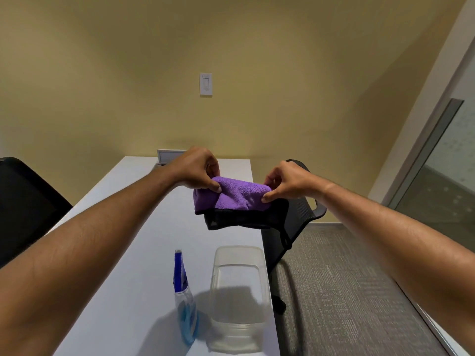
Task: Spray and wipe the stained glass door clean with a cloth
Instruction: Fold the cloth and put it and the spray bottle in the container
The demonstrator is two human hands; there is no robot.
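A purple cloth (pixel 237 195) with a black underside hangs in the air above the white table (pixel 128 227). My left hand (pixel 199 169) pinches its left top corner, and my right hand (pixel 285 182) pinches its right top corner. A clear spray bottle (pixel 185 301) with a blue trigger head and blue liquid stands on the table near me. The glass door (pixel 442 170) with a grey frame is at the far right edge of the view.
A clear plastic tub (pixel 239 299) sits beside the bottle by the table's right edge. A black mesh chair (pixel 293 227) stands right of the table, another dark chair (pixel 23 201) at left. Grey carpet (pixel 347 291) covers the floor. A light switch (pixel 206 84) is on the wall.
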